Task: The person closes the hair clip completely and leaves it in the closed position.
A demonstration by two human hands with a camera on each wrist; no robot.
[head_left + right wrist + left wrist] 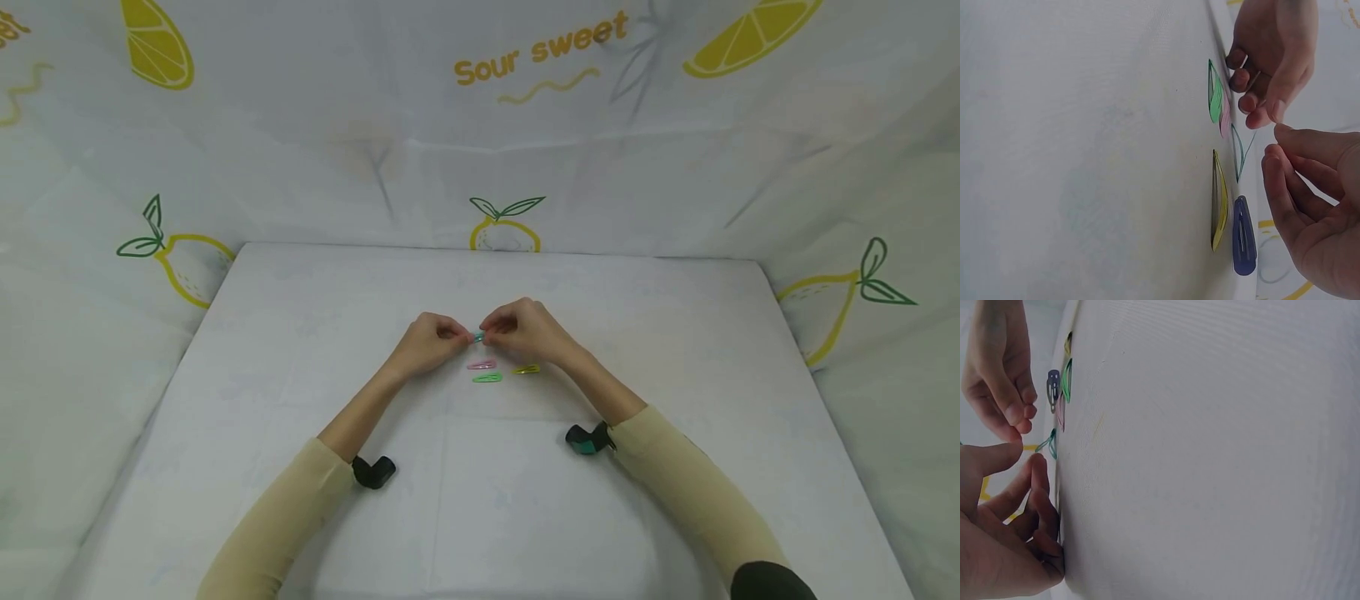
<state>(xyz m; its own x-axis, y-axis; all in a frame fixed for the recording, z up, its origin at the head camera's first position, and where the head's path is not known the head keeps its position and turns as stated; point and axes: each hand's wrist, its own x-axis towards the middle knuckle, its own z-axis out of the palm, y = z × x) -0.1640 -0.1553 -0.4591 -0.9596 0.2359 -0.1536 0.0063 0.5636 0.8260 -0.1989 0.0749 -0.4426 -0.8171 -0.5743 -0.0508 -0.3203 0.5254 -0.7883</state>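
A teal snap hair clip shows between the fingertips of both hands in the head view. Both wrist views show that teal clip with its arms spread, low at the table surface. My left hand hovers at its left, thumb and forefinger close together; whether the forefinger touches the clip I cannot tell. The right hand is at the other side, its fingertips apart from the clip in the right wrist view. A purple clip lies below my right hand, hidden from the head camera.
Nearer the body lie a pink clip, a green clip and a yellow clip. They rest on a white-covered table. A lemon-print curtain hangs behind and at both sides.
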